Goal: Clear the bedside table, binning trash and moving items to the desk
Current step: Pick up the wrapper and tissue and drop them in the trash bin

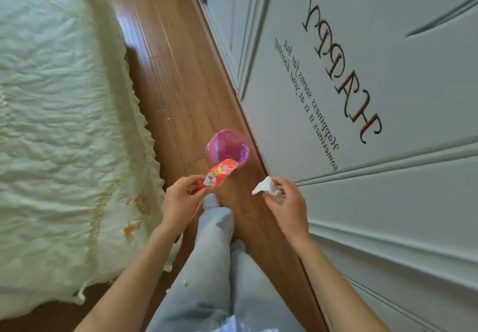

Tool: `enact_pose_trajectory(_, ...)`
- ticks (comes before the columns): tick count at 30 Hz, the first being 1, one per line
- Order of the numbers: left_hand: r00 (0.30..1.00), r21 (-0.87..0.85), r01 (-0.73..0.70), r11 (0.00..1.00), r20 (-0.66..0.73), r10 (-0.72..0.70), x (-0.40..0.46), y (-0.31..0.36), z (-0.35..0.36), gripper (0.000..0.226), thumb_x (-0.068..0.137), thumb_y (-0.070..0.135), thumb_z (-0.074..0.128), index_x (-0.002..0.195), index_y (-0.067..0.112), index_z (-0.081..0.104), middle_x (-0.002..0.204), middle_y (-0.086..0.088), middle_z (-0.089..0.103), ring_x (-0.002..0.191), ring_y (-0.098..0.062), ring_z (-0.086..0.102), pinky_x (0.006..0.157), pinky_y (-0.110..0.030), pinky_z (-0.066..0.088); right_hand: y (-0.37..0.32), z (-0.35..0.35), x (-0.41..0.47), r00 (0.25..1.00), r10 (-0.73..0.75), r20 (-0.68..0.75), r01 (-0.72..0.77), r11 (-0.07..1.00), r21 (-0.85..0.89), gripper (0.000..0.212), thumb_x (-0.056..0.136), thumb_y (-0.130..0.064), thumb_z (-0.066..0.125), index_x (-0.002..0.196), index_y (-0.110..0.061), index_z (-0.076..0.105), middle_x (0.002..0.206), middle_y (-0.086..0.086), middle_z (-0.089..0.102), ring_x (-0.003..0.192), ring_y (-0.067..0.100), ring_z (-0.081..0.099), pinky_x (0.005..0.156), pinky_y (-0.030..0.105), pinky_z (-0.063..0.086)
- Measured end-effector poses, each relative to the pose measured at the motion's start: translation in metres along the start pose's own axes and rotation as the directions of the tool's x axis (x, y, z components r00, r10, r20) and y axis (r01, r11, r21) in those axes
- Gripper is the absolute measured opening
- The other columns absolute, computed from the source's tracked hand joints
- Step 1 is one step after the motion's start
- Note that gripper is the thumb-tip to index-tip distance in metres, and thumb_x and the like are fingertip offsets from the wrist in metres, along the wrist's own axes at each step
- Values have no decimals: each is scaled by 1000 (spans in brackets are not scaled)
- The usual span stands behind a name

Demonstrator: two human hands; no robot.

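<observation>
On the far left is one bed with a pale, wrinkly cover. Its frilly edge hangs down to the brown wood floor.

Next comes the left hand. Its thumb and fingers are pinched on one red and orange wrapper. The wrapper sticks up and to the right, and its top end sits in front of the near rim of the bin.

In the middle there is one bin on the floor. It has a purple bag inside. It stands close to the wall, just past the hands.

Below the hands you can see two legs in light blue jeans. One foot in a grey sock is stepping forward between the two hands.

Then comes the right hand. Its fingers are curled in and pressed on one white crumpled tissue. The tissue pokes out to the left of the hand.

On the far right is one white wall with raised strips. It has the big word "HAPPY" and two lines of small writing on it.
</observation>
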State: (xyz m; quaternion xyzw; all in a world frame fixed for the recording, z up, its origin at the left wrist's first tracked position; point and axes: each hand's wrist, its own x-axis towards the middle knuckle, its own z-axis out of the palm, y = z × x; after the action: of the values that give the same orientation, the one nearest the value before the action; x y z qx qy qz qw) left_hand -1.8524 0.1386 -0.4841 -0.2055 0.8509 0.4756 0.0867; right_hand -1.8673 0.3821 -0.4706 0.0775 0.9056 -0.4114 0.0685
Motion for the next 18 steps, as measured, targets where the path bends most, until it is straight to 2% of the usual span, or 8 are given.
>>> enact_pose_trajectory(6,995,22,97,995,-9,-97,89,-6,18,26,77,35,74,102,27,71,90,11,68,83,-5,60,65,-16,44,7,50,97,994,44,101,-42,999,-17,34,77,-16,73,109,-22,64,103,-7,63,90,7,58,79,22,49)
enact_pose_trajectory(9,991,46,130,990,-24,-129,136,-14,29,26,77,37,74,100,28,70,91,10,68,85,-5,62,68,-25,50,15,75,143,988,61,144,-56,998,-35,33,79,-16,72,110,-21,63,105,-4,62,90,8,58,73,13,43)
enact_pose_trajectory(11,987,74,158,985,-37,-156,166,-23,42,26,77,37,74,101,28,70,93,9,68,86,-7,62,69,-30,52,26,92,174,986,68,154,-59,996,-63,34,78,-15,72,111,-18,64,105,-1,63,91,12,59,72,14,41)
enact_pose_trajectory(15,983,133,186,974,-29,-183,224,-56,82,30,77,41,72,104,26,70,97,7,67,84,-8,61,68,-30,52,65,135,230,976,91,196,-71,992,-109,35,78,-19,73,112,-18,63,106,-2,63,92,12,59,75,17,41)
enact_pose_trajectory(18,980,177,195,965,-3,-197,261,-97,127,32,79,42,70,107,26,68,100,5,67,85,-8,60,60,-20,45,109,175,267,968,99,230,-72,990,-121,35,79,-21,72,112,-20,63,106,-2,62,93,13,59,74,21,44)
